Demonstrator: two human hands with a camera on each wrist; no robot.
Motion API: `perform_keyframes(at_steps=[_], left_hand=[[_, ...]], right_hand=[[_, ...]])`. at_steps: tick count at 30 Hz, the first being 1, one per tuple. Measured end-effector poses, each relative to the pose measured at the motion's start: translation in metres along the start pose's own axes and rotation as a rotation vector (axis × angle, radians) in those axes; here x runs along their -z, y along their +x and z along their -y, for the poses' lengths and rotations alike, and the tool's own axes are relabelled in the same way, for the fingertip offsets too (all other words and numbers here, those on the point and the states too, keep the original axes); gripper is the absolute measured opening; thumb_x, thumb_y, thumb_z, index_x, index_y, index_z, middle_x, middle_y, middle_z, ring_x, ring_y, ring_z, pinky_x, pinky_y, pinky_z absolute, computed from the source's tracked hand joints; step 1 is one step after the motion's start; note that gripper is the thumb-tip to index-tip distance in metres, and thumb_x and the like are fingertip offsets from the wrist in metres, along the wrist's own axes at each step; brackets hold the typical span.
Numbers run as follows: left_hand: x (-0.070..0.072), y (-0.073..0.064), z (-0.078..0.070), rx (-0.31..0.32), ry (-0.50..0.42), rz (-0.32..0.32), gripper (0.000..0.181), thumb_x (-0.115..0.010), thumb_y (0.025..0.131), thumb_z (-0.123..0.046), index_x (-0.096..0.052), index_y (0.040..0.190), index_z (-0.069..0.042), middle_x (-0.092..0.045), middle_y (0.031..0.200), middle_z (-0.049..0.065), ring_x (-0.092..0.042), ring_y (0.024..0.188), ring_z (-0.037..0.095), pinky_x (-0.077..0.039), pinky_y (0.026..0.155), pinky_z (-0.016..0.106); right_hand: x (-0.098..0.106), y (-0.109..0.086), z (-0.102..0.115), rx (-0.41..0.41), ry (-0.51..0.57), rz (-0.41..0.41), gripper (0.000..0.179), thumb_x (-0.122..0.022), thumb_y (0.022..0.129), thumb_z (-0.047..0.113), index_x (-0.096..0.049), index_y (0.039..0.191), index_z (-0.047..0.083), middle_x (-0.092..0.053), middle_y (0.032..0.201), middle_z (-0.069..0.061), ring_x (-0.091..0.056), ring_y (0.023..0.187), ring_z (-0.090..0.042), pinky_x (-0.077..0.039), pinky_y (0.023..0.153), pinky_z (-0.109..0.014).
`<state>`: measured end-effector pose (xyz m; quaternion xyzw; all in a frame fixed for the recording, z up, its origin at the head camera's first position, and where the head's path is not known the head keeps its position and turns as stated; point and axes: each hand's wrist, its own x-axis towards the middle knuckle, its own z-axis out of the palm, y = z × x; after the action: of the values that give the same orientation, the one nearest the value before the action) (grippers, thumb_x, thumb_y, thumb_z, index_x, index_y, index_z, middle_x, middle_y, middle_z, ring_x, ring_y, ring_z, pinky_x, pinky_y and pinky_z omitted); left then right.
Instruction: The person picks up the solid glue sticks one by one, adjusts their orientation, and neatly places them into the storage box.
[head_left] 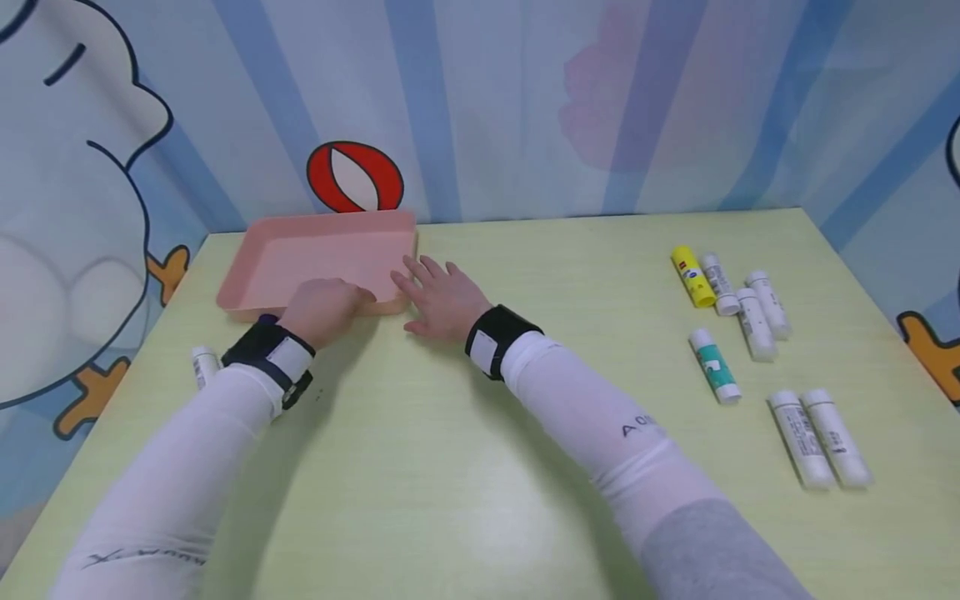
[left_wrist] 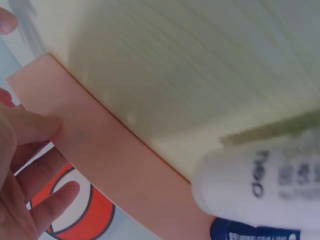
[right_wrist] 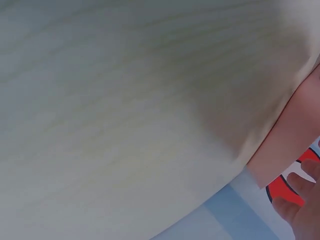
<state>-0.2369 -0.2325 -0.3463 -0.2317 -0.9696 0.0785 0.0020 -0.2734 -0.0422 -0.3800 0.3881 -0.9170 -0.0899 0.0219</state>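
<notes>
A shallow pink tray (head_left: 255,262) lies at the back left of the table. My left hand (head_left: 322,308) pinches its front wall near the right end, thumb on the outer face and fingers over the rim, as the left wrist view shows. Beside the tray's right front corner is my right hand (head_left: 446,300), fingers spread and fairly straight; its fingertips reach the tray's edge, though contact is unclear. Near my left wrist a white glue stick (left_wrist: 250,187) lies partly hidden by the arm, with a dark blue item (left_wrist: 250,231) behind it.
Several glue sticks lie on the right: a yellow one (head_left: 693,276), a teal-labelled one (head_left: 715,367), and white ones, including a pair (head_left: 802,440) nearer the front. A printed curtain-like backdrop (head_left: 495,108) stands behind the pale table (head_left: 420,467).
</notes>
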Motion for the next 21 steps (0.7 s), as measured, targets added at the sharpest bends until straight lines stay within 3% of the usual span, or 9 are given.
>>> perform_keyframes(at_steps=[4, 8, 13, 16, 21], left_hand=[[0.002, 0.003, -0.008, -0.036, 0.024, 0.008, 0.031, -0.062, 0.080, -0.005, -0.065, 0.110, -0.013, -0.066, 0.080, 0.007, -0.060, 0.077, 0.020, -0.046, 0.077, 0.032], [0.002, 0.006, -0.015, -0.046, -0.032, 0.012, 0.030, -0.062, 0.081, -0.005, -0.066, 0.109, -0.013, -0.066, 0.089, 0.007, -0.058, 0.079, 0.020, -0.045, 0.079, 0.034], [-0.002, 0.010, -0.022, -0.061, -0.042, 0.014, 0.029, -0.062, 0.082, -0.008, -0.065, 0.110, -0.014, -0.065, 0.086, 0.005, -0.055, 0.073, 0.019, -0.045, 0.074, 0.032], [-0.002, 0.010, -0.024, -0.056, -0.048, 0.006, 0.030, -0.064, 0.081, -0.008, -0.065, 0.111, -0.014, -0.065, 0.085, 0.005, -0.055, 0.073, 0.020, -0.045, 0.074, 0.031], [-0.003, 0.009, -0.024, -0.059, -0.080, -0.010, 0.027, -0.061, 0.083, -0.010, -0.065, 0.110, -0.012, -0.066, 0.088, 0.007, -0.057, 0.075, 0.020, -0.046, 0.078, 0.033]], right_hand=[[0.001, 0.002, -0.002, 0.030, 0.003, 0.004, 0.073, -0.041, 0.088, 0.055, -0.017, 0.145, 0.015, -0.012, 0.151, -0.009, -0.013, 0.135, -0.027, -0.018, 0.104, -0.046], [-0.001, 0.002, -0.007, 0.053, -0.022, -0.010, 0.053, -0.042, 0.090, 0.046, -0.040, 0.131, 0.013, -0.024, 0.147, -0.010, -0.019, 0.134, -0.028, -0.020, 0.103, -0.046], [-0.006, 0.004, -0.012, 0.100, -0.046, -0.046, 0.032, -0.044, 0.091, 0.040, -0.054, 0.106, 0.013, -0.051, 0.115, -0.006, -0.042, 0.110, -0.022, -0.033, 0.093, -0.037], [-0.008, 0.005, -0.013, 0.130, -0.064, -0.055, 0.030, -0.045, 0.091, 0.038, -0.056, 0.103, 0.013, -0.052, 0.095, -0.001, -0.044, 0.091, -0.018, -0.037, 0.084, -0.032], [-0.001, 0.001, -0.011, 0.169, -0.029, -0.049, 0.023, -0.048, 0.092, 0.030, -0.061, 0.099, 0.013, -0.055, 0.089, -0.001, -0.048, 0.084, -0.017, -0.036, 0.086, -0.033]])
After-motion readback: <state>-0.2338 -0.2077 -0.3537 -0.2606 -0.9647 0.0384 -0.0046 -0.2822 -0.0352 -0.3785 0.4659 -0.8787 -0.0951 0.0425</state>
